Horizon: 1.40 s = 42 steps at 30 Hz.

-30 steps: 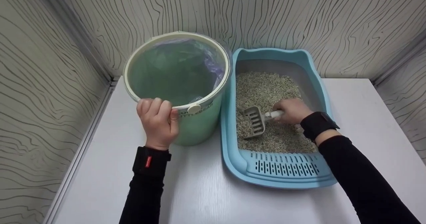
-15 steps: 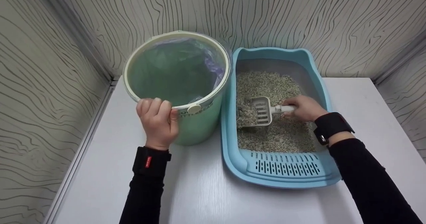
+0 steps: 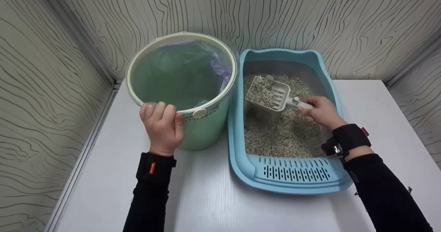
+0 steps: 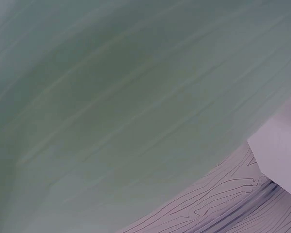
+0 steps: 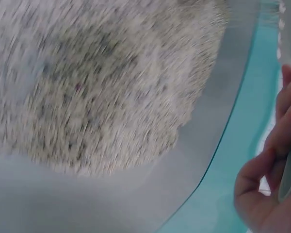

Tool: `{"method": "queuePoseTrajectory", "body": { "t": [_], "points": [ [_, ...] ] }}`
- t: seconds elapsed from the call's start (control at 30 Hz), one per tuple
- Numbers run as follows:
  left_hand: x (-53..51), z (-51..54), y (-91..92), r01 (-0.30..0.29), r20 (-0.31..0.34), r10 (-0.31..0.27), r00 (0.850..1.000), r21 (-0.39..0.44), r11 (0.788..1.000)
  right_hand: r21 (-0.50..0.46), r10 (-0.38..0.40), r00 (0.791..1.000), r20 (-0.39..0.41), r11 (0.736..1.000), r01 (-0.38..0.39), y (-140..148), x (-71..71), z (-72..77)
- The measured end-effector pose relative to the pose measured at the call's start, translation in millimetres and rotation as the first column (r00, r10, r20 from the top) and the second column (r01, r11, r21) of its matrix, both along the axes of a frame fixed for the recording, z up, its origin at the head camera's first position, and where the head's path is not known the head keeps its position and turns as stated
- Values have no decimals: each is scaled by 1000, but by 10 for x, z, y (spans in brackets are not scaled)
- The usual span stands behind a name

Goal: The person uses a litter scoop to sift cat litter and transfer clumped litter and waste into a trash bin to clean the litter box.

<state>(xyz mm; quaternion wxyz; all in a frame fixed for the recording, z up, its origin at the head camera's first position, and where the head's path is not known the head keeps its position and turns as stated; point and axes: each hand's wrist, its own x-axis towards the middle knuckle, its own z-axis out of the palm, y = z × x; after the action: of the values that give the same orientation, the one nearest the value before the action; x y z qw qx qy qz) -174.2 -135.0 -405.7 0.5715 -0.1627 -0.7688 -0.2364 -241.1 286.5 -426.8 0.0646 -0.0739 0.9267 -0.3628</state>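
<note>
My left hand (image 3: 162,128) grips the front rim of a green bucket (image 3: 205,132), fingers curled over its cream edge. A thin, partly purple plastic bag (image 3: 222,68) lines the bucket. The bucket's wall (image 4: 116,107) fills most of the left wrist view; the hand is hidden there. My right hand (image 3: 321,110) holds the handle of a grey-white slotted litter scoop (image 3: 287,100), raised over the blue litter box (image 3: 237,159). Granules and a few pale clumps (image 3: 263,90) lie in the scoop. Curled fingers (image 5: 286,126) show at the right wrist view's edge, where motion blurs the litter (image 5: 111,97).
Granular litter (image 3: 282,139) covers the box floor, with a slotted ledge (image 3: 296,171) at the front. Bucket and box stand side by side on a white table (image 3: 213,204). Wood-patterned panels (image 3: 275,14) rise behind and at both sides.
The scoop has come up out of the litter with granules and clumps in it, and moved toward the back of the box. My left hand still grips the bucket rim.
</note>
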Motion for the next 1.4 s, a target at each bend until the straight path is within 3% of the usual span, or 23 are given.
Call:
{"method": "queuePoseTrajectory", "body": {
  "t": [0.2,0.4,0.63,0.8,1.0,1.2,1.4],
  "points": [
    [-3,1,2,-3,-5,3,1000,3,1000,-113,-62,998,-17,992,60,-47,58,35],
    [-1,-9,4,0,0,0,1000,5,1000,-182,-63,998,10,981,64,-50,86,12],
    [1,-10,5,1,4,-1,1000,7,1000,-156,-72,997,-10,985,70,-46,112,-6],
    [-4,-9,6,7,-2,-7,1000,10,1000,-92,-124,991,-50,989,119,-52,155,14],
    [-5,-6,3,6,-3,-6,1000,5,1000,-10,-217,969,-121,976,217,-76,231,54],
    [0,-5,1,4,0,-4,1000,4,1000,-7,-268,948,-171,963,271,-92,287,54],
    [-2,143,19,9,16,-9,1000,-10,1000,-29,-279,946,-166,960,278,-90,291,86]
  ]
}}
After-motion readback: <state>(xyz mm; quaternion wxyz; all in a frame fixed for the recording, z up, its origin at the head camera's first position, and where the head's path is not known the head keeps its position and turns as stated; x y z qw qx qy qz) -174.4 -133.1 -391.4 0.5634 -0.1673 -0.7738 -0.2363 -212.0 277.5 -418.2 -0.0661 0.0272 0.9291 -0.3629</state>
